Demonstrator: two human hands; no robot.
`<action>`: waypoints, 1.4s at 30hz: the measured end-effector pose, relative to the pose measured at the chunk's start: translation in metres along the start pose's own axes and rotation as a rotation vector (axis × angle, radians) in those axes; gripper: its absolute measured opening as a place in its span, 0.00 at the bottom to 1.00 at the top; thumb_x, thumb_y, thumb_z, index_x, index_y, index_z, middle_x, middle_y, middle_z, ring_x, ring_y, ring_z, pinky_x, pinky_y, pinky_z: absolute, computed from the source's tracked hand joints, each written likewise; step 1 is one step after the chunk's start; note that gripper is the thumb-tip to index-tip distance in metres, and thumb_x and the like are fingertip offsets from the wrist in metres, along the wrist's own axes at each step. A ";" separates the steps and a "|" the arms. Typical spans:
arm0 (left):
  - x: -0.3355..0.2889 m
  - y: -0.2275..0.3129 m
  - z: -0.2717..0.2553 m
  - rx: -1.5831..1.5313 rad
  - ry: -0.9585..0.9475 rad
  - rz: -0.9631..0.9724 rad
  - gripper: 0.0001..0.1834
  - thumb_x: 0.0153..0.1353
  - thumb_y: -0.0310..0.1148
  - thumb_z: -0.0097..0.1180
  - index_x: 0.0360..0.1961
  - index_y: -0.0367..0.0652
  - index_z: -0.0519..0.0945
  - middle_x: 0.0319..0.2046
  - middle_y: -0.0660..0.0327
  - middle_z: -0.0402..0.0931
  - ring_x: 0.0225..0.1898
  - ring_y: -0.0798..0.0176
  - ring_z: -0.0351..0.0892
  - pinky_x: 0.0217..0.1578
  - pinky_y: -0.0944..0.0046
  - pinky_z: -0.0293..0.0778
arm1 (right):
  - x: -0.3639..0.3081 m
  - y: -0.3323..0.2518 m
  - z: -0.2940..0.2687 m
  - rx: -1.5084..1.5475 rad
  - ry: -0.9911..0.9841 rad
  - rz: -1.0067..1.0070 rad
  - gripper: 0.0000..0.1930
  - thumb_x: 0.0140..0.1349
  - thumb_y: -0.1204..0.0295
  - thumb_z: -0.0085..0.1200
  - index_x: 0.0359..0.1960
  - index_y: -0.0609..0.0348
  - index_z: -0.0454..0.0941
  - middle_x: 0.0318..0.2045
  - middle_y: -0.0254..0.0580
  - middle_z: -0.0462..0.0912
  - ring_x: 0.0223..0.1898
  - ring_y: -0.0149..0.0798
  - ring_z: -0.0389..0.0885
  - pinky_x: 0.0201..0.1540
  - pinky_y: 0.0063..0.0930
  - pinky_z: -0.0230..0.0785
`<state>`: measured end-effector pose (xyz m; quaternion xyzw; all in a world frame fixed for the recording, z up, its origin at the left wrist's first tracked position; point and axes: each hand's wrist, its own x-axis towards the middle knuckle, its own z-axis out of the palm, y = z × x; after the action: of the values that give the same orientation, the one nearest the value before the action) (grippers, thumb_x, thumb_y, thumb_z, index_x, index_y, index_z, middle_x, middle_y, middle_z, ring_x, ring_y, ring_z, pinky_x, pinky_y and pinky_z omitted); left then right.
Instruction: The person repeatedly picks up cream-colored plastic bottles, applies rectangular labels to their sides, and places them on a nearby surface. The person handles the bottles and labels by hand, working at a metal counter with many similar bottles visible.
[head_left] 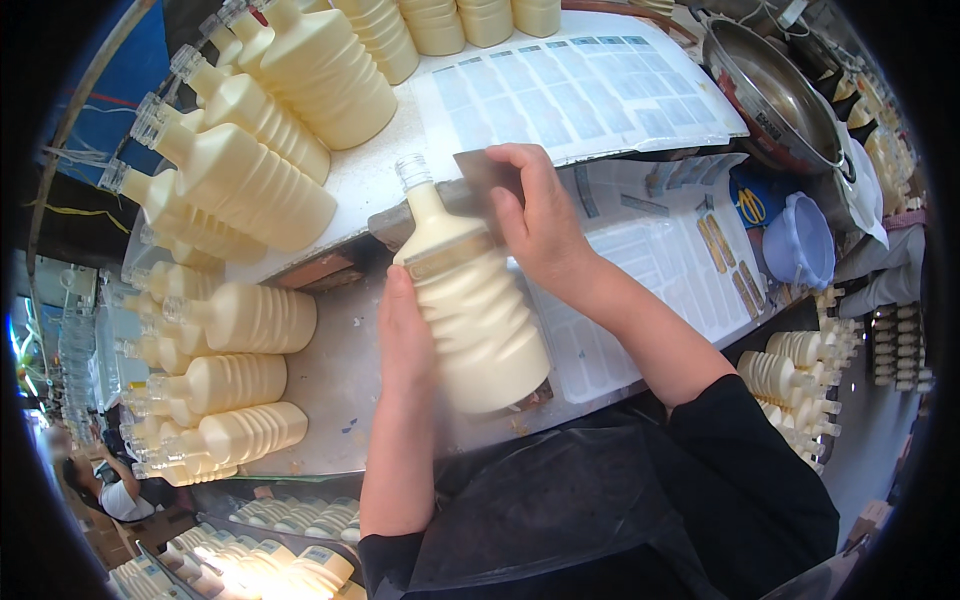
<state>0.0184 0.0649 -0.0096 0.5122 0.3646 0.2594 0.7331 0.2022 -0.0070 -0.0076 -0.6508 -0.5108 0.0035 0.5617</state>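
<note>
A cream ribbed bottle [475, 325] with a clear threaded neck leans in front of me, its neck pointing away. My left hand [405, 330] grips its left side, with the thumb by the shoulder. Across that shoulder lies a greyish, shiny strip [445, 257]. In my right hand [540, 220], just right of the bottle's neck, is a thin flat grey-brown piece [478, 172], pinched between thumb and fingers. It looks like a scraper or card, but part of it is hidden by the hand. Printed sheets of labels [640, 290] lie to the right of the bottle.
Cream bottles [250, 190] crowd the left and back of the white board [370, 165]. More stand at lower left and right. Another label sheet [580, 95] covers the board. A metal basin [775, 90] and a purple bucket [800, 240] are at right. A person [120, 490] is far left.
</note>
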 end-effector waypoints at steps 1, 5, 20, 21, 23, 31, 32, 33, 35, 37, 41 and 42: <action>-0.008 0.002 0.007 0.087 0.078 0.081 0.29 0.81 0.47 0.34 0.68 0.32 0.67 0.62 0.48 0.74 0.60 0.57 0.77 0.62 0.58 0.71 | 0.000 -0.003 -0.001 0.026 0.015 0.027 0.19 0.68 0.79 0.48 0.61 0.65 0.66 0.56 0.54 0.73 0.57 0.53 0.75 0.62 0.40 0.67; -0.028 0.003 0.011 0.751 0.161 0.453 0.35 0.72 0.40 0.45 0.75 0.33 0.57 0.67 0.42 0.65 0.66 0.48 0.69 0.67 0.54 0.65 | -0.002 -0.015 -0.004 0.132 -0.008 0.174 0.19 0.69 0.78 0.48 0.61 0.65 0.67 0.57 0.54 0.73 0.60 0.52 0.74 0.64 0.40 0.66; -0.048 -0.009 0.015 0.710 0.146 0.371 0.48 0.63 0.44 0.62 0.77 0.36 0.53 0.68 0.39 0.66 0.66 0.39 0.71 0.64 0.52 0.68 | 0.016 -0.078 0.040 -0.288 -0.171 0.029 0.16 0.68 0.76 0.45 0.57 0.63 0.66 0.49 0.59 0.73 0.48 0.62 0.77 0.52 0.49 0.72; -0.047 -0.012 0.014 0.694 0.148 0.397 0.45 0.64 0.45 0.62 0.75 0.35 0.56 0.67 0.40 0.68 0.66 0.42 0.72 0.64 0.54 0.68 | 0.016 -0.086 0.047 -0.360 -0.184 -0.031 0.15 0.67 0.77 0.46 0.54 0.65 0.67 0.47 0.59 0.74 0.46 0.60 0.78 0.50 0.47 0.74; -0.047 -0.011 0.015 0.711 0.125 0.315 0.41 0.64 0.46 0.62 0.71 0.34 0.63 0.64 0.41 0.72 0.65 0.45 0.74 0.62 0.55 0.69 | 0.016 -0.093 0.065 -0.602 -0.177 -0.247 0.11 0.63 0.77 0.50 0.46 0.69 0.72 0.39 0.56 0.76 0.41 0.51 0.81 0.43 0.41 0.76; -0.047 -0.004 0.011 0.714 0.084 0.226 0.48 0.58 0.50 0.66 0.74 0.44 0.60 0.67 0.42 0.69 0.64 0.38 0.73 0.61 0.48 0.70 | 0.020 -0.095 0.066 -0.532 -0.308 -0.125 0.14 0.60 0.76 0.53 0.47 0.66 0.71 0.40 0.53 0.74 0.41 0.49 0.80 0.43 0.40 0.76; -0.049 -0.001 0.015 0.787 0.081 0.301 0.48 0.58 0.49 0.66 0.74 0.41 0.59 0.67 0.41 0.68 0.66 0.38 0.71 0.63 0.48 0.68 | 0.018 -0.087 0.053 -0.438 -0.256 -0.103 0.15 0.61 0.76 0.53 0.49 0.66 0.70 0.41 0.55 0.74 0.42 0.52 0.80 0.45 0.41 0.76; -0.051 0.002 0.019 0.860 0.090 0.373 0.48 0.58 0.48 0.66 0.74 0.39 0.59 0.67 0.40 0.66 0.67 0.39 0.68 0.65 0.49 0.65 | 0.015 -0.081 0.041 -0.335 -0.210 -0.086 0.16 0.61 0.77 0.52 0.51 0.66 0.69 0.43 0.56 0.73 0.43 0.55 0.79 0.47 0.43 0.75; -0.051 0.002 0.024 0.914 0.078 0.420 0.51 0.57 0.46 0.66 0.76 0.37 0.56 0.69 0.40 0.62 0.70 0.40 0.64 0.68 0.49 0.61 | 0.010 -0.063 0.024 -0.216 -0.144 0.043 0.19 0.64 0.77 0.52 0.57 0.62 0.66 0.50 0.58 0.72 0.48 0.62 0.77 0.52 0.48 0.73; -0.051 0.002 0.023 0.887 0.066 0.360 0.55 0.54 0.45 0.67 0.78 0.39 0.51 0.71 0.39 0.57 0.71 0.39 0.60 0.70 0.49 0.58 | 0.001 -0.036 0.019 -0.140 0.013 0.088 0.21 0.65 0.77 0.52 0.59 0.60 0.65 0.53 0.57 0.72 0.50 0.62 0.77 0.54 0.49 0.72; -0.045 -0.010 0.015 0.833 0.102 0.433 0.61 0.49 0.43 0.72 0.79 0.40 0.48 0.70 0.39 0.58 0.68 0.37 0.65 0.67 0.49 0.64 | -0.010 -0.015 0.007 0.015 0.037 0.140 0.21 0.70 0.77 0.47 0.64 0.62 0.65 0.59 0.58 0.72 0.57 0.59 0.75 0.62 0.43 0.68; -0.045 -0.010 0.016 0.783 0.094 0.402 0.61 0.50 0.42 0.71 0.79 0.40 0.47 0.70 0.40 0.58 0.69 0.40 0.64 0.68 0.49 0.63 | -0.010 -0.012 0.003 0.038 0.046 0.165 0.21 0.69 0.77 0.48 0.63 0.62 0.66 0.58 0.58 0.73 0.56 0.58 0.76 0.61 0.43 0.69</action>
<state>0.0043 0.0185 -0.0030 0.7996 0.3615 0.2624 0.4014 0.1878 -0.0131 -0.0055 -0.6799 -0.4422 0.0444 0.5833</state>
